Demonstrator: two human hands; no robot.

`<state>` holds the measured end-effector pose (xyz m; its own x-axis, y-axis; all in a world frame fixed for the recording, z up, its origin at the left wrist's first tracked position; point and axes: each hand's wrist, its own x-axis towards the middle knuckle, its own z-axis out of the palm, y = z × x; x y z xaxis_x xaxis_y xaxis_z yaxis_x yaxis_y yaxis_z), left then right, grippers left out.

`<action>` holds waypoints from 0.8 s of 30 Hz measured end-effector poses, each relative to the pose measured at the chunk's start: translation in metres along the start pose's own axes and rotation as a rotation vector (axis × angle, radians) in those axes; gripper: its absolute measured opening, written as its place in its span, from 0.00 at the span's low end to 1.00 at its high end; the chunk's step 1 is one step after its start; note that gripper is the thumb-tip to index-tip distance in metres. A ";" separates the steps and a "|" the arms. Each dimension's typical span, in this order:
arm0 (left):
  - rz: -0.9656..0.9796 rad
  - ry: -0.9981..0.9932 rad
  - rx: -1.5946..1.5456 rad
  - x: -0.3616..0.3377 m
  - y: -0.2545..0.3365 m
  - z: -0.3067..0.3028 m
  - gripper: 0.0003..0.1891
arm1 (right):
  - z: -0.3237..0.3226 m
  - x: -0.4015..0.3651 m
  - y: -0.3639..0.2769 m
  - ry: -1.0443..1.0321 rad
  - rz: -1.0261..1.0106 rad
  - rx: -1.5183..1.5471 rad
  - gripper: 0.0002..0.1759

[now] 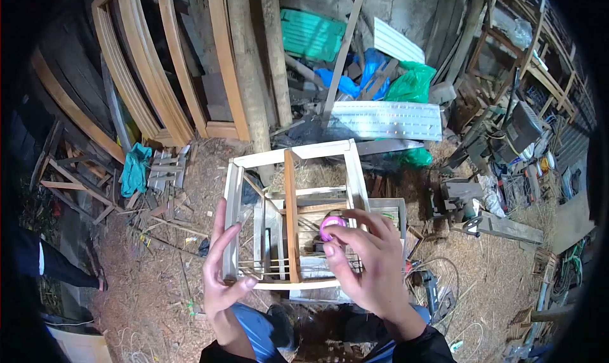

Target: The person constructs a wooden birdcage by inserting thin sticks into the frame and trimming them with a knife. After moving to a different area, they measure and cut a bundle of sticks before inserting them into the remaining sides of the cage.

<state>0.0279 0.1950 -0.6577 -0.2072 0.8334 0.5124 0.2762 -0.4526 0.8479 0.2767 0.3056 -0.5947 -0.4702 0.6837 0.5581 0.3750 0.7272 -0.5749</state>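
Note:
In the head view a pale wooden frame (317, 150) with a reddish-brown middle bar (291, 217) stands in front of me. My left hand (223, 274) is at its left side, fingers stretched up and thumb apart, holding nothing. My right hand (374, 261) hovers over the frame's right half, with fingers curved and thumb and index finger apart. A round pink, ring-like thing (332, 221) shows beside the right index finger and partly overlaps it in this view. Thin wooden strips (266, 266) cross the frame's lower left part.
Wood shavings cover the ground (158, 287). Tall wooden door frames (143, 65) lean at the back left. A corrugated sheet (387, 120) and green plastic (412, 81) lie behind. Tools and scrap crowd the right, near a wooden beam (507, 228). A person's leg (70, 261) shows at left.

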 end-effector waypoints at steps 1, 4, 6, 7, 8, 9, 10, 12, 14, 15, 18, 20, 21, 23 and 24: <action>-0.019 0.038 0.053 -0.002 0.003 0.006 0.46 | 0.002 -0.004 0.004 0.030 -0.034 0.021 0.11; -0.003 0.058 0.173 0.002 0.007 0.011 0.42 | -0.005 -0.011 0.003 0.062 0.000 0.031 0.10; -0.071 0.030 0.192 -0.001 0.015 0.011 0.40 | -0.003 -0.012 0.005 0.083 -0.011 -0.007 0.10; -0.085 0.014 0.192 -0.005 0.020 0.011 0.40 | -0.005 -0.012 0.003 0.023 -0.025 -0.034 0.09; -0.105 0.046 0.169 -0.005 0.021 0.013 0.38 | -0.006 -0.011 0.002 -0.032 -0.063 -0.066 0.09; -0.119 0.087 0.147 -0.005 0.021 0.014 0.37 | -0.004 -0.013 0.002 0.008 -0.098 -0.067 0.09; -0.117 0.091 0.152 -0.011 0.023 0.015 0.37 | -0.004 -0.016 -0.001 -0.018 -0.085 -0.066 0.09; -0.105 0.094 0.184 -0.017 0.025 0.017 0.35 | -0.005 -0.021 -0.003 0.006 -0.095 -0.054 0.11; -0.159 0.155 0.119 -0.028 0.031 0.025 0.35 | -0.013 -0.026 -0.004 -0.001 -0.142 -0.065 0.11; -0.202 0.207 0.020 -0.037 0.039 0.036 0.35 | -0.014 -0.034 -0.005 -0.005 -0.122 -0.063 0.11; -0.264 0.240 -0.049 -0.052 0.031 0.049 0.36 | -0.029 -0.051 -0.006 0.018 -0.086 -0.028 0.12; -0.243 0.224 -0.160 -0.061 0.047 0.061 0.32 | -0.037 -0.071 0.000 0.010 -0.060 0.016 0.11; -0.212 0.200 -0.107 -0.064 0.050 0.063 0.30 | -0.043 -0.078 -0.001 -0.046 -0.033 0.065 0.10; -0.133 0.173 0.021 -0.074 0.057 0.064 0.28 | -0.050 -0.092 -0.009 -0.065 -0.040 0.079 0.10; -0.128 0.170 0.017 -0.083 0.059 0.063 0.28 | -0.051 -0.099 -0.012 -0.094 -0.049 0.104 0.10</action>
<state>0.1199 0.1192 -0.6590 -0.3966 0.8175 0.4175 0.2530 -0.3398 0.9058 0.3598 0.2320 -0.6127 -0.5607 0.6349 0.5315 0.2670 0.7463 -0.6097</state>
